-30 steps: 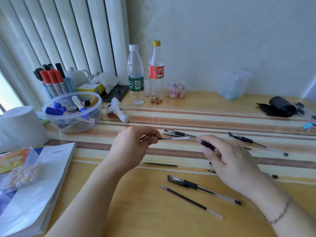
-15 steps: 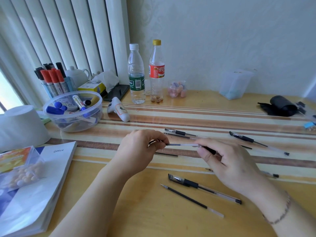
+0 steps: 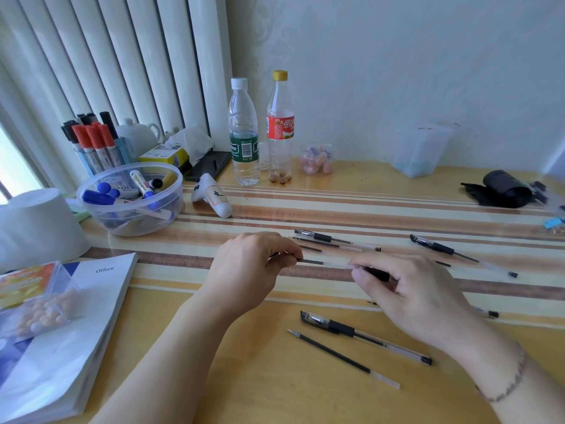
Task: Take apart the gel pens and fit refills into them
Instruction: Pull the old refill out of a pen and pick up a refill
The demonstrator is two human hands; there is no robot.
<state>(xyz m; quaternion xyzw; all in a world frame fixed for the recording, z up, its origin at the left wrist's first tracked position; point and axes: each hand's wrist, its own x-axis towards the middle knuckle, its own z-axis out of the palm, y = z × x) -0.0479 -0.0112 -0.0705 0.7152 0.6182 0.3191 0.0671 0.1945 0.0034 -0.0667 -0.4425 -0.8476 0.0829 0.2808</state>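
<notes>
left hand [image 3: 247, 264] pinches refill [image 3: 312, 261] mid-desk, right hand [image 3: 409, 289] fingers clamped on clear pen barrel [image 3: 371, 272], refill end at barrel mouth, spare gel pen [image 3: 363, 336] and loose refill [image 3: 342, 358] toward near desk [image 3: 275, 393] edge, marker bowl [image 3: 130, 198] near left edge, bottles at far edge

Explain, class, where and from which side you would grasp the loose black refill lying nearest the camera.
Pinch the thin black refill mid-shaft from above, fingers across its width. It lies flat and diagonal on the wooden desk, its pointed tip at the left; the capped black gel pen lies close behind it.
</notes>
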